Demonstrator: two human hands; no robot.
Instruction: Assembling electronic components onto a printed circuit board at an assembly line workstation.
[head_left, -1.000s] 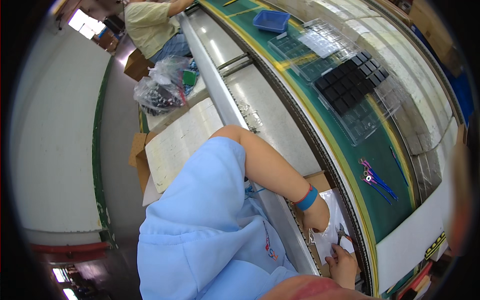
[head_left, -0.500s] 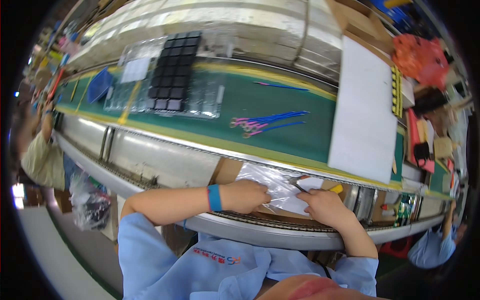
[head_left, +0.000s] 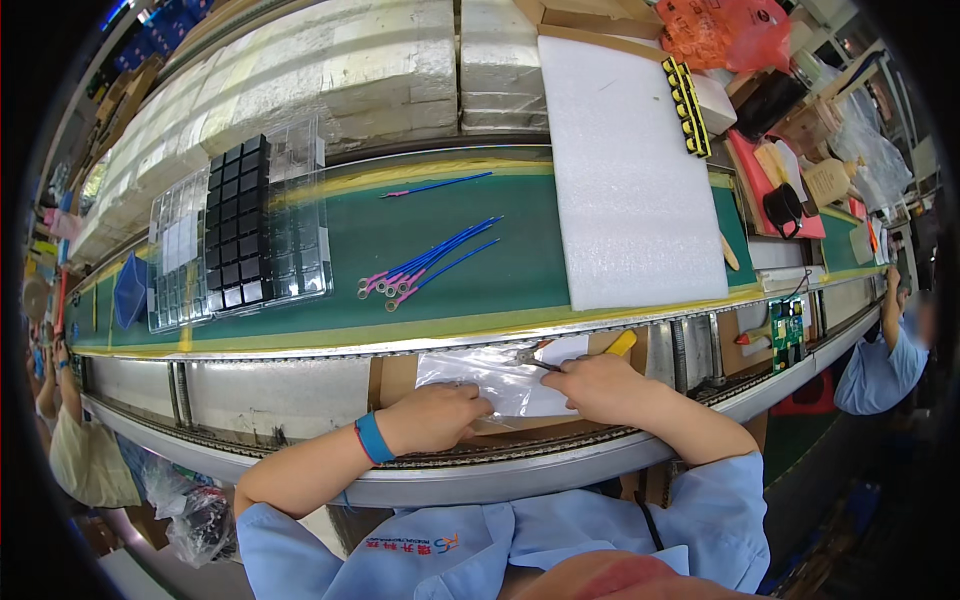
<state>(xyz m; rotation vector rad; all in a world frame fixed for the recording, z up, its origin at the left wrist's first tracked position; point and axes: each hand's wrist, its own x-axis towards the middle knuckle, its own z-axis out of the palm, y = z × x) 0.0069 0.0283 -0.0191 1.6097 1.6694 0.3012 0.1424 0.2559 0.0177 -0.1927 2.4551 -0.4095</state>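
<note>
Although glare breaks up its surface, I can see on my feed that the plastic bag [head_left: 455, 368] is clear, thin and wrinkled, lying just beyond my left hand [head_left: 435, 415]. The pliers [head_left: 525, 356] have a bare metal head and a dark handle, the head lying over the bag, to the left of my right hand [head_left: 600, 388].

I have the right hand closed around that handle, thumb and forefinger toward the head. My left hand is half curled, its fingers at the bag's near edge; I can't make out whether they pinch the film.

Under both hands sits a cardboard box [head_left: 392, 378], holding the bag and a white sheet [head_left: 572, 348]; whether the sheet is inside the bag I can't tell. A yellow piece [head_left: 622, 343] shows just beyond the right hand.

Farther out from the left hand, to its left on the green tabletop [head_left: 520, 260], a clear compartmented tray [head_left: 295, 240] carries rows of black square blocks [head_left: 235, 225]. Beyond it stands a blue bin [head_left: 130, 290], its contents too small to read.
</note>
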